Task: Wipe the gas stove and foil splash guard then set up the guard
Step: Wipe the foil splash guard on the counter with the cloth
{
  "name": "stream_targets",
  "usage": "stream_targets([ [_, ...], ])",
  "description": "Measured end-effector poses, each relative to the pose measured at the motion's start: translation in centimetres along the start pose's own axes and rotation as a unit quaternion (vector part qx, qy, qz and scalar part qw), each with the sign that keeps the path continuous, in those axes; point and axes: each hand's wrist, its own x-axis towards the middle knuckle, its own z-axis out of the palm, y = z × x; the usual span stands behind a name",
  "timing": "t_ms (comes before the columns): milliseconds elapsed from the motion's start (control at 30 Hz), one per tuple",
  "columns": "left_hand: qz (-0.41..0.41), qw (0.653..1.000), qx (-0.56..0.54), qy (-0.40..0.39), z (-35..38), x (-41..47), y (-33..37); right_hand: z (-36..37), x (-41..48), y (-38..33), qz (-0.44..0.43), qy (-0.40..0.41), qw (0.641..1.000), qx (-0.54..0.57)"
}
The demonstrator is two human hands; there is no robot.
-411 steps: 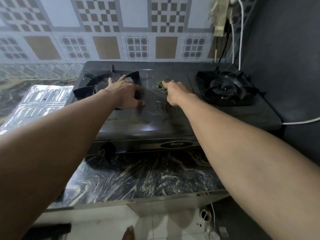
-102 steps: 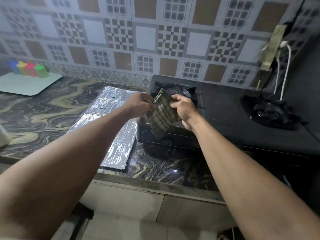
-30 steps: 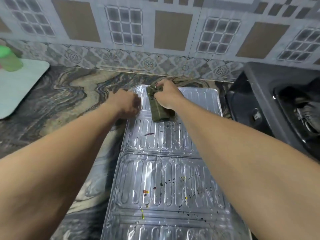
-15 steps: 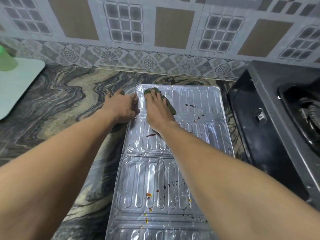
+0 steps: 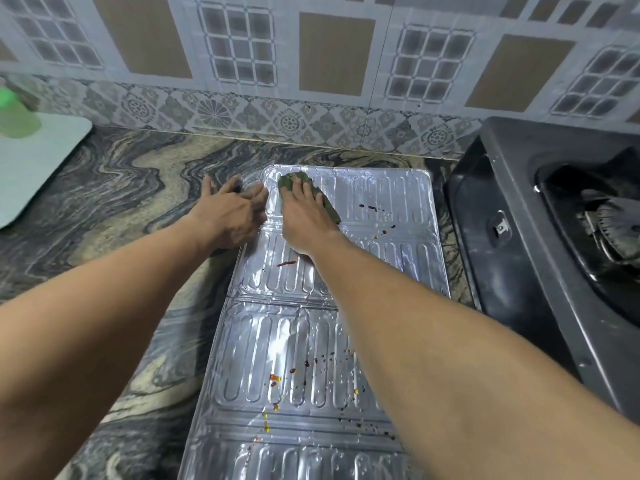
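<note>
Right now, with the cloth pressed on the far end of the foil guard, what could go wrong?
The foil splash guard looks thin; the right hand pressing the cloth flat could dent or crease it. The left hand rests at the left edge only, so the guard may slide toward the stove. The right forearm passes over the splatter on the near panel and might smear it.

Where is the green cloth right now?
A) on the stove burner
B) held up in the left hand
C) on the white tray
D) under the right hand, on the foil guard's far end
D: the right hand presses the cloth flat on the foil guard, with straight fingers.
</note>
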Motion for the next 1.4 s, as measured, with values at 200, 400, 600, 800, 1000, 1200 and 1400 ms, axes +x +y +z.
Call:
stream_targets([
  [200, 0.002, 0.998, -0.034, 0.046, -0.5, -0.5, 0.8, -0.6, -0.3, 0.7, 0.007, -0.042, 0.999, -0.003],
  [400, 0.003, 0.999, -0.028, 0.028, -1.2, -0.2, 1.0, -1.3, -0.6, 2.1, 0.027, -0.040, 0.999, -0.014],
  [600, 0.001, 0.999, -0.032, 0.008, -0.7, 0.7, 0.6, -1.9, -0.6, 4.1, 0.063, -0.033, 0.997, -0.020],
  [800, -0.007, 1.000, -0.028, 0.008, -0.6, 0.5, 0.8, -2.4, -0.9, 6.8, 0.116, -0.019, 0.993, -0.033],
  [1000, -0.011, 1.000, -0.028, 0.003, -0.6, 0.5, 0.9, -2.6, -1.8, 9.4, 0.195, 0.016, 0.981, -0.016],
  [1200, -0.008, 0.999, -0.050, 0.011, -0.7, 0.2, 1.0, -2.8, -2.8, 11.5, 0.261, 0.063, 0.963, 0.011],
  [1400, -0.009, 0.995, -0.090, 0.029, -0.8, 0.2, 0.9, -2.5, -3.9, 12.1, 0.304, 0.118, 0.944, 0.040],
])
